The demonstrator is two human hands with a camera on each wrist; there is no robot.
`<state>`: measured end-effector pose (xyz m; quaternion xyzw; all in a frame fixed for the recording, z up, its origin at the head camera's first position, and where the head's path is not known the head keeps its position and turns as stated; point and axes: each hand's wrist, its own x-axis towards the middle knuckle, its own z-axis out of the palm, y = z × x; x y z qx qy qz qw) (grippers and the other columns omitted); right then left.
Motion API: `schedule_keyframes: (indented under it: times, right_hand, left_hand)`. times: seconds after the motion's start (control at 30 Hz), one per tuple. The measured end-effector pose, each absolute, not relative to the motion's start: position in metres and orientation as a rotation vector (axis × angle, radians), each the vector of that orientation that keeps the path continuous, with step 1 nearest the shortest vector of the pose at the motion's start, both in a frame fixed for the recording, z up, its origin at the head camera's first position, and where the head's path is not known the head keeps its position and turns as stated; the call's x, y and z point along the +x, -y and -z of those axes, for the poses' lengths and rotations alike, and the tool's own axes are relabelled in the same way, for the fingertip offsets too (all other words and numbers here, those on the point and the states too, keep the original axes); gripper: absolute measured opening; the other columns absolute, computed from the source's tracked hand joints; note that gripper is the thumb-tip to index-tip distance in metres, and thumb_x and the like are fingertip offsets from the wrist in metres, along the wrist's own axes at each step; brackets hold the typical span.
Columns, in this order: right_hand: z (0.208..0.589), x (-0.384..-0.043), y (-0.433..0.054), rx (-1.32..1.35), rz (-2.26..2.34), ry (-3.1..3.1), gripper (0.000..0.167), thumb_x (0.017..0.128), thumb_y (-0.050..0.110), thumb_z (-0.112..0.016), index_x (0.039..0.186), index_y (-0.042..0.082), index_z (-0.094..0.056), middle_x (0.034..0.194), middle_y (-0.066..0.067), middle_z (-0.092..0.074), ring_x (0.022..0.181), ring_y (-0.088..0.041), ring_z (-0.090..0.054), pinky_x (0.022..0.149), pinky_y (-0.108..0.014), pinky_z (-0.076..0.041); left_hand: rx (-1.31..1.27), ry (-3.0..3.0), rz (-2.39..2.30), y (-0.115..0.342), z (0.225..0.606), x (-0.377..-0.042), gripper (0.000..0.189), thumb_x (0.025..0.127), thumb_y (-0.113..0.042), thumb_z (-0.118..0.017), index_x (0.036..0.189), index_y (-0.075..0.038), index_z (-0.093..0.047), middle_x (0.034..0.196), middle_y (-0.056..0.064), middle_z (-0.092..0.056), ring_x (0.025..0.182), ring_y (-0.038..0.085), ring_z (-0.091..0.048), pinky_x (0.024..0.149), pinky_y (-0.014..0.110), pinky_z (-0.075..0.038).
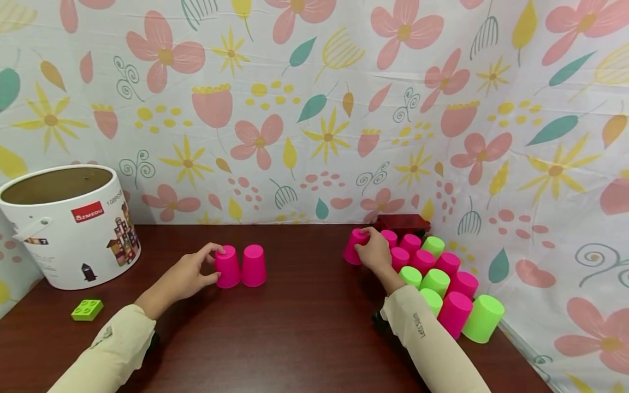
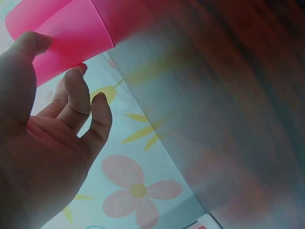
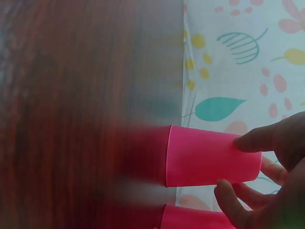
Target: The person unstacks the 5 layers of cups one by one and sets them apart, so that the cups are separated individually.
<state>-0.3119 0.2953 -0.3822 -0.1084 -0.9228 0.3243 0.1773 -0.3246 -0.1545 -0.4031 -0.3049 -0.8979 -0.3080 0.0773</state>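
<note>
Two upside-down pink cups stand side by side left of the middle. My left hand [image 1: 194, 271] pinches the left pink cup [image 1: 228, 268] between thumb and fingers. In the left wrist view the thumb [image 2: 35, 44] lies against that cup's side, fingertips along its other edge. Close to its right is the second pink cup [image 1: 254, 266]. Farther right, my right hand [image 1: 375, 252] grips another inverted pink cup [image 1: 354, 248] near its closed end. The right wrist view shows this cup [image 3: 205, 157] between thumb and fingers, its rim close to the dark tabletop.
Several inverted pink cups [image 1: 456, 314] and green cups [image 1: 484, 319] crowd the table's right side, partly behind my right forearm. A dark red object [image 1: 403, 222] sits behind them. At left stand a white bucket [image 1: 73, 240] and a green toy brick [image 1: 87, 309]. Flowered cloth [image 1: 304, 180] borders the table.
</note>
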Motion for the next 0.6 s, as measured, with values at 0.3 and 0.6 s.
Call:
schedule_keyframes:
  times: [0.3, 0.6]
  right_hand:
    - [0.368, -0.309, -0.281, -0.120, -0.901, 2.410, 0.040, 0.087, 0.015, -0.068, 0.125, 0.006, -0.062, 0.128, -0.016, -0.055, 0.115, -0.036, -0.051, 0.090, -0.051, -0.046]
    - [0.370, -0.311, -0.279, 0.104, -1.109, 2.441, 0.050, 0.088, 0.012, -0.070, 0.134, 0.007, -0.051, 0.134, -0.016, -0.059, 0.119, -0.034, -0.056, 0.096, -0.050, -0.048]
  left_hand:
    - [-0.904, 2.686, 0.906, 0.156, 0.399, -0.324, 0.052, 0.084, -0.005, -0.077, 0.124, -0.017, -0.046, 0.092, 0.007, -0.067, 0.063, 0.013, -0.053, 0.060, 0.030, -0.043]
    - [-0.914, 2.687, 0.912, 0.154, 0.400, -0.322, 0.051, 0.084, -0.005, -0.077, 0.124, -0.015, -0.047, 0.092, 0.006, -0.067, 0.067, 0.014, -0.055, 0.063, 0.032, -0.044]
